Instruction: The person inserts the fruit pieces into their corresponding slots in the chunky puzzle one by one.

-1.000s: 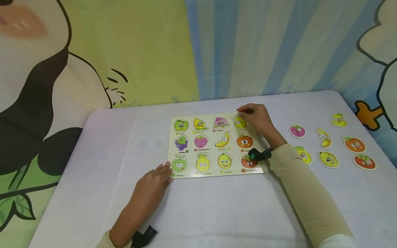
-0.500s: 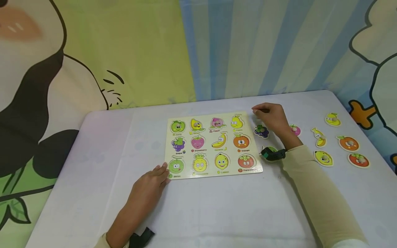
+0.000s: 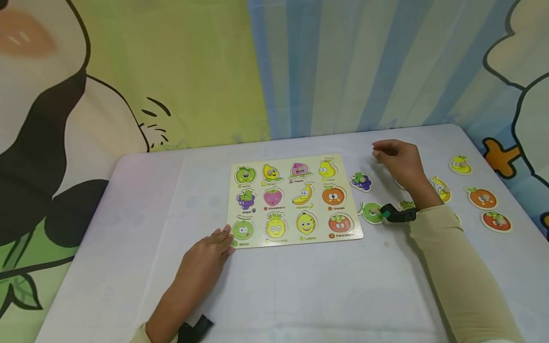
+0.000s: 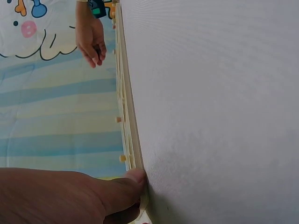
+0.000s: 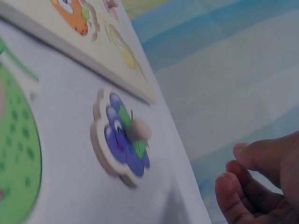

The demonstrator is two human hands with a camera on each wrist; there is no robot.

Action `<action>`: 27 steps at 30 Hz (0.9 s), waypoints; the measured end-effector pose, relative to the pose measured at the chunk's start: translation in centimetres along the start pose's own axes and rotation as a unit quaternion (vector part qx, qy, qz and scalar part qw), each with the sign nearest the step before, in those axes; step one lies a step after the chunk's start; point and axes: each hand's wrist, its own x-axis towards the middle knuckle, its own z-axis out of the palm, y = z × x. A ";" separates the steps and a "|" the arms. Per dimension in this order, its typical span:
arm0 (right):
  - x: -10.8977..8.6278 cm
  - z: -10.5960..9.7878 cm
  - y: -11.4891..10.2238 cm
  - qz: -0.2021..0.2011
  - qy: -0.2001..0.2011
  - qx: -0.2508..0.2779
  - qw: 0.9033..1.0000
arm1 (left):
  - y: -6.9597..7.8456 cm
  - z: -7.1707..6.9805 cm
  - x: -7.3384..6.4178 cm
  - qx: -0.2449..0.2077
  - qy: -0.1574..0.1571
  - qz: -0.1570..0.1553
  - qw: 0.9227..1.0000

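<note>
A cream fruit puzzle board (image 3: pixel 321 236) lies flat on the white-covered table. My left hand (image 3: pixel 205 257) holds its near left corner, thumb on the front edge in the left wrist view. Knobbed apple (image 3: pixel 245 175), yellow fruit and peach (image 3: pixel 299 170) pieces sit in the back row. Right of the board, my right hand (image 3: pixel 403 162) hovers with loosely curled fingers and nothing in them. Below it to the left lies the grape piece (image 3: pixel 361 182), its wooden knob (image 5: pixel 139 130) clear in the right wrist view. The melon piece (image 3: pixel 372 213) lies nearer me. My hand mostly hides another piece.
Several more knobbed pieces lie at the right: a pear (image 3: pixel 461 165), a banana (image 3: pixel 442 188), an orange (image 3: pixel 481 198) and a persimmon (image 3: pixel 496 221). The pineapple piece (image 3: pixel 406 205) is partly covered by the black wrist strap. A printed cloth backdrop (image 3: pixel 184 85) rises behind the table.
My right hand has moved right, from the board's far right corner to above the loose pieces, uncovering the grape and melon pieces. My left hand stays at the board's corner.
</note>
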 end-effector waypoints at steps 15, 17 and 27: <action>-3.8 -4.7 -3.8 0.085 0.036 -0.035 0.995 | -0.2 0.2 0.0 -0.004 0.004 -0.001 1.000; -3.9 -5.4 -3.5 0.086 0.038 -0.045 0.995 | -0.2 0.3 0.1 -0.004 0.006 -0.002 1.000; -4.3 -10.3 -0.8 0.168 0.081 -0.021 0.982 | -0.1 0.1 0.1 0.003 0.001 0.011 1.000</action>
